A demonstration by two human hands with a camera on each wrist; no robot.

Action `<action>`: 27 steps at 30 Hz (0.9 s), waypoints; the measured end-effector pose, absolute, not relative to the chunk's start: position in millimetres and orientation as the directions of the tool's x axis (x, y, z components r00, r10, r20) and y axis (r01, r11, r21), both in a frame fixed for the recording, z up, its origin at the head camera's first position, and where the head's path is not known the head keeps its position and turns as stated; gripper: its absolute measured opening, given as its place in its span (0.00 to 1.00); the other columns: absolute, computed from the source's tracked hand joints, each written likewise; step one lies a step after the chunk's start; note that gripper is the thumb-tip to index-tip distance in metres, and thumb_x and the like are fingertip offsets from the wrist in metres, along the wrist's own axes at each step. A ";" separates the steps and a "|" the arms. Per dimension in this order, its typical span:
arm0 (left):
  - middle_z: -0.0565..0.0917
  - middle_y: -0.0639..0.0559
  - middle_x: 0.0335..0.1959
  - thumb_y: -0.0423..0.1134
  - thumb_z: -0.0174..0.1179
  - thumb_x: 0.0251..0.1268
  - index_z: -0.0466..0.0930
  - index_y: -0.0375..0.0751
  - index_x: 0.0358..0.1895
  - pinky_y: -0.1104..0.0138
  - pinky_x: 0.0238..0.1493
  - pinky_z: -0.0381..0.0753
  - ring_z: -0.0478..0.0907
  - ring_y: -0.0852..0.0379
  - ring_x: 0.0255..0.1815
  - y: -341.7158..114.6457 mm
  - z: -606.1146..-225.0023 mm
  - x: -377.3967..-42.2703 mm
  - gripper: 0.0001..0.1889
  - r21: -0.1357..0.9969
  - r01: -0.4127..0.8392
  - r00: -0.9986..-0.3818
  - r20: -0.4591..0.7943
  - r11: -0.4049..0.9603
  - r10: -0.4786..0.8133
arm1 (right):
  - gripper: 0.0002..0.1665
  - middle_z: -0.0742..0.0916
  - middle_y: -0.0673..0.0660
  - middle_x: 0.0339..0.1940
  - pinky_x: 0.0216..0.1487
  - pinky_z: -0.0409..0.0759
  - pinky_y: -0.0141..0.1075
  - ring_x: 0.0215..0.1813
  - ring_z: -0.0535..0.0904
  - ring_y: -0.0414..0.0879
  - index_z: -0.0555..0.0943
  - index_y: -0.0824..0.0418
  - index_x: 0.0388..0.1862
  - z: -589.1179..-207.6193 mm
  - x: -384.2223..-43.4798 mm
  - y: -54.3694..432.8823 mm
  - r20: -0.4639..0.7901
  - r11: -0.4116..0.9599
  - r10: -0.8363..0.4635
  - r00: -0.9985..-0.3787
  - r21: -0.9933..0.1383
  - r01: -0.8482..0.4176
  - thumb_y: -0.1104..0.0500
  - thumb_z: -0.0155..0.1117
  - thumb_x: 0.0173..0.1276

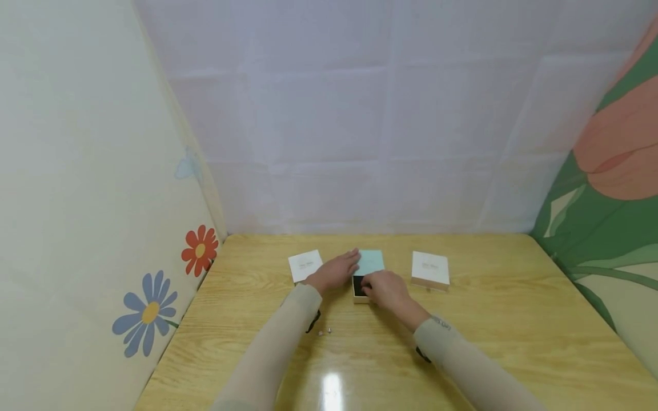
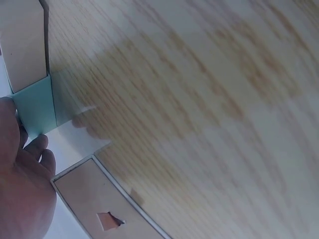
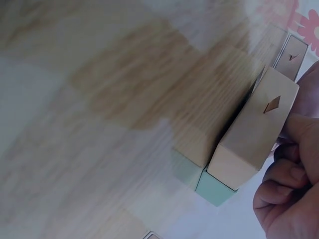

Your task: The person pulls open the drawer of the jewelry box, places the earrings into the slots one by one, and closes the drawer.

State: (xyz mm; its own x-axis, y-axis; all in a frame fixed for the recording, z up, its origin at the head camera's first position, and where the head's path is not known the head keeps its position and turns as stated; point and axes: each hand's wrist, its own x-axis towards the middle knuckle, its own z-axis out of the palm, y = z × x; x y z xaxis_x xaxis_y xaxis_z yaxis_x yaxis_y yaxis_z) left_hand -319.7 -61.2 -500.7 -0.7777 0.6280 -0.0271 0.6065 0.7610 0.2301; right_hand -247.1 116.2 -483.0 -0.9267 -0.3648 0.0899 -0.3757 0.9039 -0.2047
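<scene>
My left hand point(image 1: 336, 271) touches the left side of a mint-green box sleeve point(image 1: 370, 261) with its fingers extended. From that sleeve a pale peach drawer point(image 1: 361, 300) sticks out toward me, and a black lining point(image 1: 359, 285) shows inside. Over the lining bends my right hand point(image 1: 385, 288), fingers curled and tips down in the drawer. Whether they pinch anything is hidden. In the right wrist view the drawer's front point(image 3: 254, 124) has a diamond-shaped notch, and the curled fingers point(image 3: 284, 174) are beside it. The left wrist view shows the left fingers point(image 2: 37, 147) against the mint sleeve point(image 2: 37, 104).
A white box point(image 1: 305, 265) with small print lies left of my left hand, and another white box point(image 1: 430, 269) stands to the right. Two tiny shiny pieces point(image 1: 329, 330) lie on the wooden table point(image 1: 231, 319) nearer me. A pale cloth point(image 1: 329, 142) hangs behind the table.
</scene>
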 end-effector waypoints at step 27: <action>0.50 0.48 0.83 0.49 0.32 0.87 0.50 0.43 0.82 0.60 0.82 0.52 0.48 0.53 0.83 -60.9 -503.8 -322.4 0.28 0.229 0.604 -0.779 -0.034 0.763 0.627 | 0.09 0.92 0.50 0.43 0.45 0.87 0.47 0.46 0.88 0.51 0.90 0.52 0.46 -484.3 -247.6 121.9 0.077 0.886 -0.431 -0.899 -0.156 -0.437 0.55 0.68 0.71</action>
